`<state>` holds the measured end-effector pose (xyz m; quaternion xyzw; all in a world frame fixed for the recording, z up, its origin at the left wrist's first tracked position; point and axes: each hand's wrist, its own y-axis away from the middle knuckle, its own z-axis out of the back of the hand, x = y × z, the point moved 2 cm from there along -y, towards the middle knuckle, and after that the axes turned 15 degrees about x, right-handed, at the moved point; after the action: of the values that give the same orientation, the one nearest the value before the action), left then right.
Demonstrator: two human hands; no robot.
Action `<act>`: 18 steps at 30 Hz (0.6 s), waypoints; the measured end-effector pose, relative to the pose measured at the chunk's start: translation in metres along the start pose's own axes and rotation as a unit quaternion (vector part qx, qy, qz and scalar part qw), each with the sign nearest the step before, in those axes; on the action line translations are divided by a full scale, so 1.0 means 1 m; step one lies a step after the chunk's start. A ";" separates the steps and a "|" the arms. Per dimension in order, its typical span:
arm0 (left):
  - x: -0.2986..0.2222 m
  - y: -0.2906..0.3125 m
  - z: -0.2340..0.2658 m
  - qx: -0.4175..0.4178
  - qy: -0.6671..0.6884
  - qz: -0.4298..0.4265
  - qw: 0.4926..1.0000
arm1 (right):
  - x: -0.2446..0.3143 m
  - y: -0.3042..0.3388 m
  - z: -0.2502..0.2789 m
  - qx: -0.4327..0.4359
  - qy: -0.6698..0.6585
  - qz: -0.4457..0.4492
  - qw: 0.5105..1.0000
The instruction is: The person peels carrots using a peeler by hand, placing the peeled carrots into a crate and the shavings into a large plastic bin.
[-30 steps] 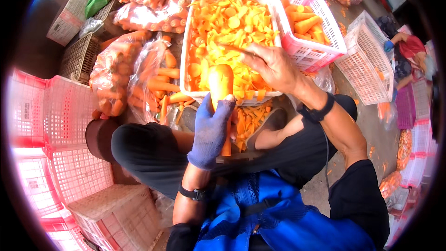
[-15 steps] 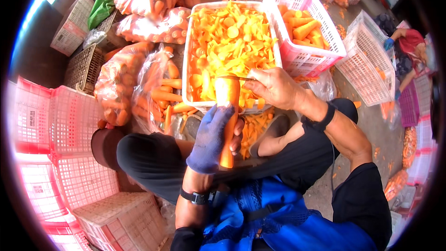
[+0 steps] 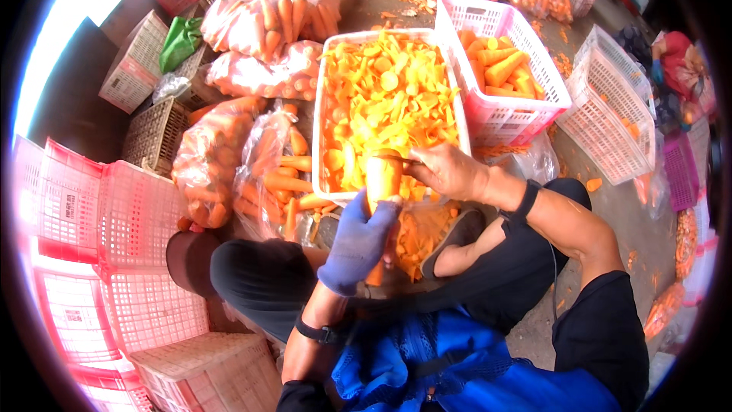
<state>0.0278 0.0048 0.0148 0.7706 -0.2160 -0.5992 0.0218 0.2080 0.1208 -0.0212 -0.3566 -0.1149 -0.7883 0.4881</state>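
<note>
My left hand point(image 3: 357, 248), in a purple-blue knit glove, is wrapped round a thick carrot point(image 3: 383, 181). The carrot stands nearly upright, its pale orange upper part showing above the glove and most of its lower part hidden. My bare right hand point(image 3: 451, 174) pinches a slim dark peeler point(image 3: 408, 160), which lies across the carrot's top end. Just beyond both hands is a white crate point(image 3: 463, 118) heaped with orange peelings and round carrot slices point(image 3: 385, 80). More peelings point(image 3: 427, 236) lie between my feet, below the crate's near edge.
A pink-white crate point(image 3: 550, 107) of carrots stands right of the peelings crate. Carrots spill from a clear bag point(image 3: 255, 172) at the left, near filled bags point(image 3: 267, 69). Stacked pink crates point(image 3: 141, 206) line the left side. Another person point(image 3: 675, 69) is at far right.
The whole view has shifted, so everything sits lower and slightly right. My gloved hand covers more of the carrot's lower part. The peeler is still across the carrot's top.
</note>
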 end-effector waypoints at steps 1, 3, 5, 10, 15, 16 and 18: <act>-0.001 0.000 0.003 0.046 0.083 0.039 0.995 | -0.003 -0.003 -0.002 -0.020 0.003 0.020 1.000; -0.009 0.006 0.006 0.061 0.026 0.025 0.997 | 0.005 -0.005 0.000 0.007 0.006 0.037 0.999; -0.014 0.011 0.002 0.050 0.010 0.036 0.998 | 0.004 -0.005 -0.006 -0.015 -0.022 0.037 0.999; -0.001 -0.011 0.005 0.004 -0.221 -0.065 0.973 | -0.002 0.002 0.000 -0.004 0.009 0.025 1.000; -0.014 -0.009 0.012 0.112 0.032 0.035 0.993 | 0.002 -0.011 0.006 0.000 -0.013 0.068 0.998; -0.015 -0.011 0.010 0.117 0.030 0.034 0.992 | 0.005 -0.011 0.010 -0.003 -0.010 0.065 0.998; -0.018 -0.014 0.007 0.059 -0.094 0.010 0.994 | 0.006 -0.011 0.016 0.025 -0.010 0.021 0.999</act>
<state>0.0222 0.0260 0.0248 0.7085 -0.2597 -0.6551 -0.0383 0.2042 0.1299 -0.0040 -0.3543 -0.1314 -0.7711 0.5125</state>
